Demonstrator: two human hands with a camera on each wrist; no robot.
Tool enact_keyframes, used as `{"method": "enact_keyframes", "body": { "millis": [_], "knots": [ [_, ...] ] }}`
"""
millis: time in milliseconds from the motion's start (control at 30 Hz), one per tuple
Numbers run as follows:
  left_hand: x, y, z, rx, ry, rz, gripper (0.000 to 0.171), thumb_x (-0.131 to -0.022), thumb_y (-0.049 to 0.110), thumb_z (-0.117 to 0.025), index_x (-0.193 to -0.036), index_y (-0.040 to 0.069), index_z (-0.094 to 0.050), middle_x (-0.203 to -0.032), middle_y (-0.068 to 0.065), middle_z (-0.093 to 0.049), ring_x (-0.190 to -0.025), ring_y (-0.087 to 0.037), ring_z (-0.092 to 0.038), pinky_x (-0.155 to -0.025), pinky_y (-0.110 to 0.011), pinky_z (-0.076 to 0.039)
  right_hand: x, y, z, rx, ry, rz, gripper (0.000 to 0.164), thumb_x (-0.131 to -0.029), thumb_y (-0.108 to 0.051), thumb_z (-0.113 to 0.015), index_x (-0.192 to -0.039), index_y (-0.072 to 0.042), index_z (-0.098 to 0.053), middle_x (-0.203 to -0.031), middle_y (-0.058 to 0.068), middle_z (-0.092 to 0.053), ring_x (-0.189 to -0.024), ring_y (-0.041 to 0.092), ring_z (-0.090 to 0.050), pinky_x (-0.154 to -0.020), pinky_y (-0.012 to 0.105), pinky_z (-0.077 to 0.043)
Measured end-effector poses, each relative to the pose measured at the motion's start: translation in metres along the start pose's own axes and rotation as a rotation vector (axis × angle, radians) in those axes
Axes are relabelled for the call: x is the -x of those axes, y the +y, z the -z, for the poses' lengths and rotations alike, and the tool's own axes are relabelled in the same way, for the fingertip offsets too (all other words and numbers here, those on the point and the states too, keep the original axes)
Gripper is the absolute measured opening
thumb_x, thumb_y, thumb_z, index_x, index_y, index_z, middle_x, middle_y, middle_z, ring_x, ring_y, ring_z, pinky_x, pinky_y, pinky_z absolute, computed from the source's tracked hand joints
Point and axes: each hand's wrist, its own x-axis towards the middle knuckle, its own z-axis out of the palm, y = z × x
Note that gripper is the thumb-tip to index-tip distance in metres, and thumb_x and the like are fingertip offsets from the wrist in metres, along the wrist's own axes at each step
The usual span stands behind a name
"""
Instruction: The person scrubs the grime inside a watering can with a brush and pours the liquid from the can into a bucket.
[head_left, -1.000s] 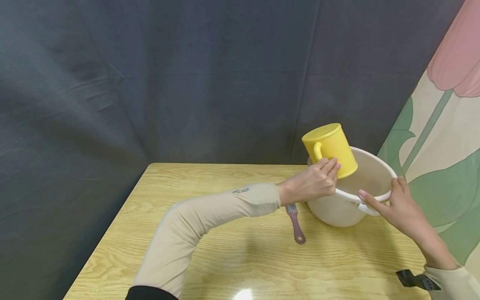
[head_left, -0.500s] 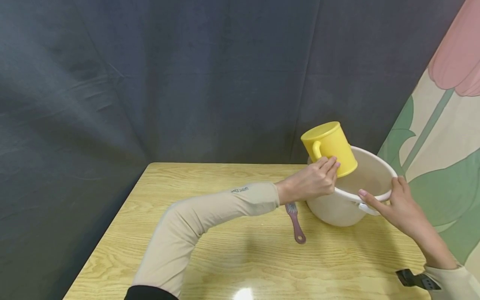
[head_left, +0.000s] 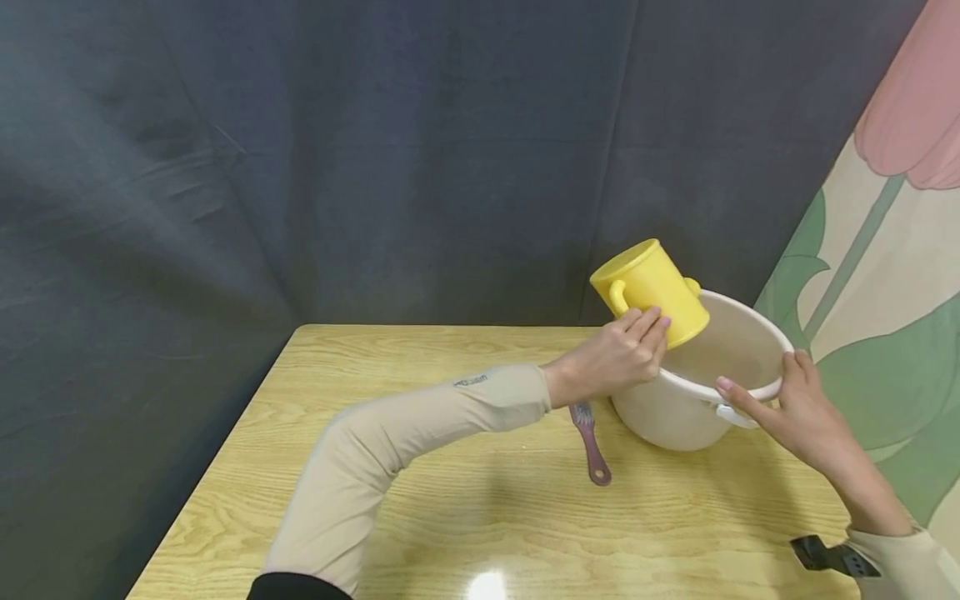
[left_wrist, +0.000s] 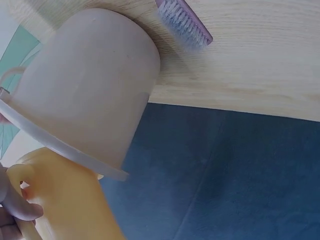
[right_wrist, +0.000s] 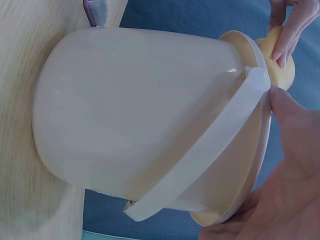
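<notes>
My left hand [head_left: 618, 358] grips the handle of a yellow mug [head_left: 660, 296]. The mug leans over the near-left part of a white bucket's [head_left: 667, 421] mouth, its lower end over the opening. A small yellow bump shows on the mug's far side. In the left wrist view, fingers [left_wrist: 22, 207] curl round the mug's handle. My right hand [head_left: 813, 429] holds the bucket's rim at the right, thumb on the near side and the other fingers farther round. The bucket stands on the table, and its white carrying handle [right_wrist: 200, 150] hangs down in the right wrist view.
A purple-handled brush [head_left: 592, 450] lies on the wooden table [head_left: 450, 517], just left of the bucket. A dark curtain [head_left: 450, 167] hangs behind the table. On the right is a flower-patterned panel [head_left: 885, 350].
The mug has shifted a little to the left and tilts more, carried by my left hand. My right hand keeps its hold on the bucket's rim.
</notes>
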Motion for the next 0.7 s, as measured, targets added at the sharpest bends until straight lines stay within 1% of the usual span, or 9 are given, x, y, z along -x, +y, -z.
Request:
{"method": "enact_keyframes", "body": {
  "millis": [200,333,467,700],
  "knots": [
    [0.011,-0.003,-0.003,0.042,0.02,0.049,0.04,-0.105,0.003,-0.038,-0.124,0.017,-0.071,-0.13,-0.002,-0.065,-0.121,-0.019,-0.06,-0.1,-0.028,-0.05,0.0,0.001,-0.002,-0.012,-0.002,-0.004,0.089,-0.095,-0.038,-0.064,-0.138,0.027,-0.02,-0.129,0.042,-0.026,-0.093,0.053,-0.045,-0.061,0.062,-0.047],
    [0.016,-0.006,-0.004,0.035,0.031,0.07,0.039,-0.104,0.002,-0.04,-0.126,0.017,-0.07,-0.13,-0.002,-0.065,-0.121,-0.019,-0.06,-0.099,-0.028,-0.05,0.0,0.002,-0.003,-0.017,-0.001,0.0,0.09,-0.095,-0.038,-0.064,-0.139,0.026,-0.019,-0.13,0.042,-0.025,-0.094,0.053,-0.045,-0.061,0.063,-0.047],
    [0.017,-0.008,-0.007,0.03,0.053,0.068,0.041,-0.104,0.0,-0.038,-0.126,0.015,-0.069,-0.13,-0.003,-0.065,-0.12,-0.018,-0.06,-0.098,-0.028,-0.051,0.0,0.004,-0.002,-0.018,-0.001,-0.006,0.091,-0.095,-0.038,-0.064,-0.139,0.026,-0.018,-0.132,0.042,-0.023,-0.095,0.055,-0.044,-0.063,0.066,-0.046],
    [0.018,-0.007,-0.011,0.027,0.092,0.058,0.042,-0.103,-0.003,-0.037,-0.125,0.013,-0.068,-0.128,-0.005,-0.066,-0.118,-0.019,-0.062,-0.1,-0.029,-0.05,0.0,0.003,-0.002,-0.018,-0.008,-0.014,0.091,-0.095,-0.039,-0.064,-0.141,0.025,-0.017,-0.133,0.042,-0.023,-0.095,0.055,-0.044,-0.063,0.067,-0.045]
  ]
}}
